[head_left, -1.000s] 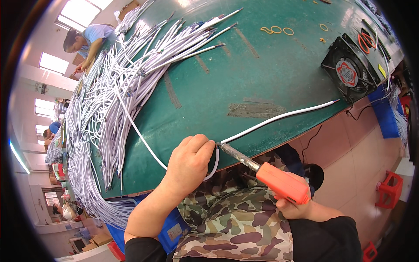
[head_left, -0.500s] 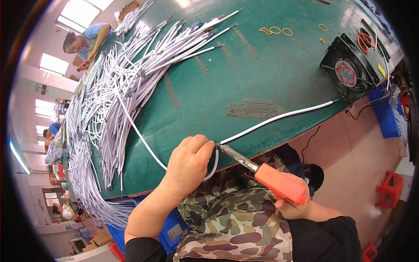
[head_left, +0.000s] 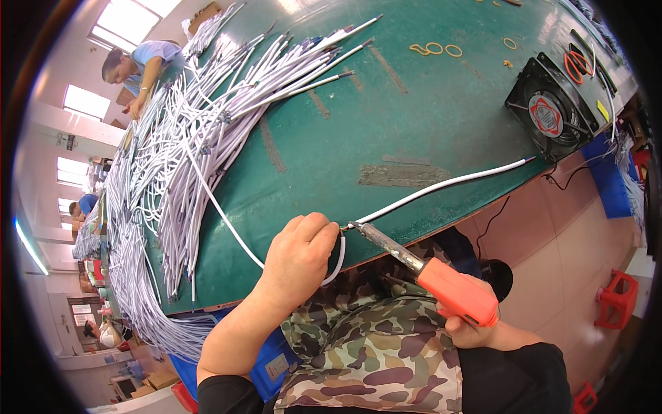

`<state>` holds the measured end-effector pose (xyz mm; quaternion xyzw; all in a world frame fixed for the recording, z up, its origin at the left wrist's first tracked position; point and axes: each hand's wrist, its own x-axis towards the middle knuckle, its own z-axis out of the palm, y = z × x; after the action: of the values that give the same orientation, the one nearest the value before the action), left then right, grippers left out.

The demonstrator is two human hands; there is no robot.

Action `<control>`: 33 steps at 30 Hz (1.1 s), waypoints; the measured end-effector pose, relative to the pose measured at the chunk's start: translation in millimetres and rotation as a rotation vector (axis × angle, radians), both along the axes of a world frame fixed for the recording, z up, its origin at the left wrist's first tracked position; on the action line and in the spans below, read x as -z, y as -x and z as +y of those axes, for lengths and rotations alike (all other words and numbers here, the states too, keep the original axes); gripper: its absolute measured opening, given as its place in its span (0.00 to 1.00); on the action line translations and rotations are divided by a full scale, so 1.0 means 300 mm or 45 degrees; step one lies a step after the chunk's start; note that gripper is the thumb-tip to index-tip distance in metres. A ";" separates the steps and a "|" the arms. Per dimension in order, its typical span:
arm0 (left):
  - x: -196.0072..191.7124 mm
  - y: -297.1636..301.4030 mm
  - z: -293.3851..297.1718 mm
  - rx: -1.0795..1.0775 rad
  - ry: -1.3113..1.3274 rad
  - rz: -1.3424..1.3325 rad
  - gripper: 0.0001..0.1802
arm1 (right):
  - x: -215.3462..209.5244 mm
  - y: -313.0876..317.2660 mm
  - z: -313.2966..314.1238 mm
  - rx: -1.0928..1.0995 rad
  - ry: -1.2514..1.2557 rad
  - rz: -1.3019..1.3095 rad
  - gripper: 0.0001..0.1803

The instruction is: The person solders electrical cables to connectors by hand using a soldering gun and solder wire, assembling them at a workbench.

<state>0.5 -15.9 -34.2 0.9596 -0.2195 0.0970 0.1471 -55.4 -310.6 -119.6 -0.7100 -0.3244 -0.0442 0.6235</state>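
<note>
My left hand (head_left: pixel 298 257) is closed in a pinch on a white cable (head_left: pixel 224 219), close to its stripped end. Small coloured wires (head_left: pixel 344 228) poke out at my fingertips. A separate length of white cable (head_left: pixel 438 185) lies on the table edge, its near end at those wires. In my right hand (head_left: pixel 465 334) is a soldering iron (head_left: pixel 456 291) with an orange-red handle. Its metal barrel points up and left, and the dark tip sits just right of the wires, by the near end of the second cable. Whether it touches the cable I cannot tell.
A large heap of white cables (head_left: pixel 186 159) covers the left of the green table (head_left: pixel 310 172). A black fan (head_left: pixel 552 110) stands at the right corner. Rubber bands (head_left: pixel 434 48) lie farther back. A person (head_left: pixel 141 65) leans over the far left side. A red stool (head_left: pixel 616 299) is at right.
The soldering iron has shifted a little to the right, drawing its tip slightly away from the wires. My left hand stays in place. The person at far left has moved an arm.
</note>
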 end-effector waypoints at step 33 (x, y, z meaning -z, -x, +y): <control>-0.298 0.187 0.093 -0.447 1.157 0.730 0.09 | -0.265 -0.021 -0.112 0.555 -0.369 0.001 0.46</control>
<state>-55.7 12.1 55.1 0.8098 0.0560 -0.0598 0.5809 -49.2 -344.2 -40.2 -0.6664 -0.1539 -0.2234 0.6945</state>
